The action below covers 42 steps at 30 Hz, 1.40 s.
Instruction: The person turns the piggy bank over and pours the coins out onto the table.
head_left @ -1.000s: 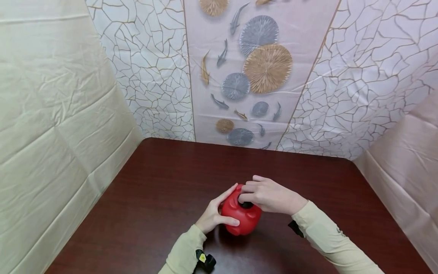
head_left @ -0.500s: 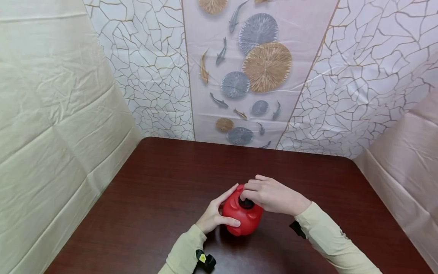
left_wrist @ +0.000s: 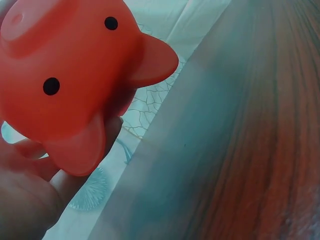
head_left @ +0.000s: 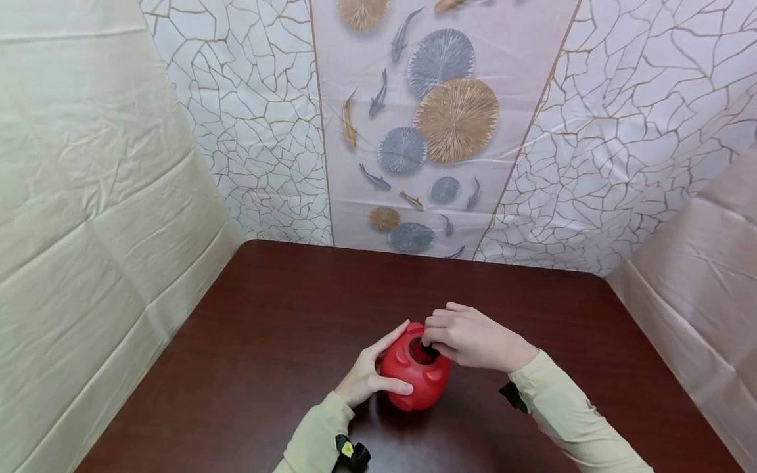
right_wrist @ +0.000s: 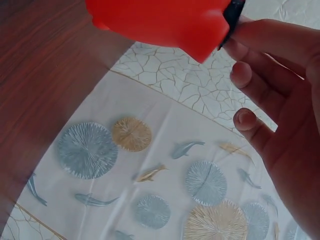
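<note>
A red piggy bank (head_left: 430, 389) is tipped so its underside faces up toward the head camera. My left hand (head_left: 362, 376) grips it from the left, thumb along the near side and fingers on the far side. Its face, with two black eyes, ears (left_wrist: 157, 62) and a snout (left_wrist: 17, 22), shows in the left wrist view. At the round dark-rimmed hole (head_left: 416, 355) in the underside, my right hand (head_left: 470, 338) pinches a black stopper (head_left: 427, 349), partly hidden by the fingertips. In the right wrist view the black stopper (right_wrist: 233, 19) lies against the bank's base, thumb and forefinger on it.
A dark red-brown wooden table (head_left: 296, 315) lies beneath the hands. Behind it hangs a patterned cloth (head_left: 402, 197) with fish and round leaves. Plain pale cloth (head_left: 106, 230) closes off the left, and similar cloth (head_left: 698, 263) the right.
The right fingers have lifted the stopper at one side, so more of the hole and its red inside shows. The left hand keeps its grip on the piggy bank.
</note>
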{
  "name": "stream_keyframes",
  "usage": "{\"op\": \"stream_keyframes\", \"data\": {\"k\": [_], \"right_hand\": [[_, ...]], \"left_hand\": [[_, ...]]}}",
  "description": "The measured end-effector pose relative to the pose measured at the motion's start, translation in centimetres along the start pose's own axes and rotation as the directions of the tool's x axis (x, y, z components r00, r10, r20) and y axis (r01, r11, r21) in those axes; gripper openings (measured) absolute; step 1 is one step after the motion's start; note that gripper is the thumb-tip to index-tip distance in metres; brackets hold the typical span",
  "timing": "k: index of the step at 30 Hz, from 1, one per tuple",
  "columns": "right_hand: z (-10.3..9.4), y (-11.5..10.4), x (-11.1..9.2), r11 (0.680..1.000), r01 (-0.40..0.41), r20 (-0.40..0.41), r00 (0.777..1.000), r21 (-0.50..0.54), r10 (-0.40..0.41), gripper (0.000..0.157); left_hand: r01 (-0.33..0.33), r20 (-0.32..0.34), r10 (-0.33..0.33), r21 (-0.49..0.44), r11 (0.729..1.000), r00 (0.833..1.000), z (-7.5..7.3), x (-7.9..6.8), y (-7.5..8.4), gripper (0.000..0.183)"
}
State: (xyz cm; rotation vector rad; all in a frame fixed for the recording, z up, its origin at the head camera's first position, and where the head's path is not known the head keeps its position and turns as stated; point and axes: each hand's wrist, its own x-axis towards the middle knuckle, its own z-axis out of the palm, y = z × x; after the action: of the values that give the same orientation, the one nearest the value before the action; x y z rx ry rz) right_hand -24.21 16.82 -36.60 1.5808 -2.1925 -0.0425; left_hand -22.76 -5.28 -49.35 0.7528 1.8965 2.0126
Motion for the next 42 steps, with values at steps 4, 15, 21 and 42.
{"op": "stream_keyframes", "data": {"k": [4,15,21,42], "right_hand": [[-0.1,-0.1,0.1,1.0,-0.014,0.029,0.999,-0.009,0.014,0.02],[-0.6,0.7,-0.6,0.998,-0.055,-0.031,0.998,-0.022,0.055,0.02],[-0.7,1.1,-1.4,0.996,-0.092,-0.101,0.991,-0.007,0.091,0.021],[-0.9,3.5,-7.9,0.966,-0.256,-0.168,0.952,0.017,0.255,0.028]], "left_hand": [[0.008,-0.004,-0.008,-0.006,1.0,1.0,0.1,0.1,0.0,0.085],[0.005,-0.037,-0.006,-0.03,1.0,0.999,0.1,0.3,0.0,0.087],[0.029,-0.156,-0.02,0.058,0.998,0.988,0.0,0.4,-0.3,0.091],[0.01,-0.284,0.012,0.076,0.997,0.959,-0.5,0.5,-0.5,0.096]]}}
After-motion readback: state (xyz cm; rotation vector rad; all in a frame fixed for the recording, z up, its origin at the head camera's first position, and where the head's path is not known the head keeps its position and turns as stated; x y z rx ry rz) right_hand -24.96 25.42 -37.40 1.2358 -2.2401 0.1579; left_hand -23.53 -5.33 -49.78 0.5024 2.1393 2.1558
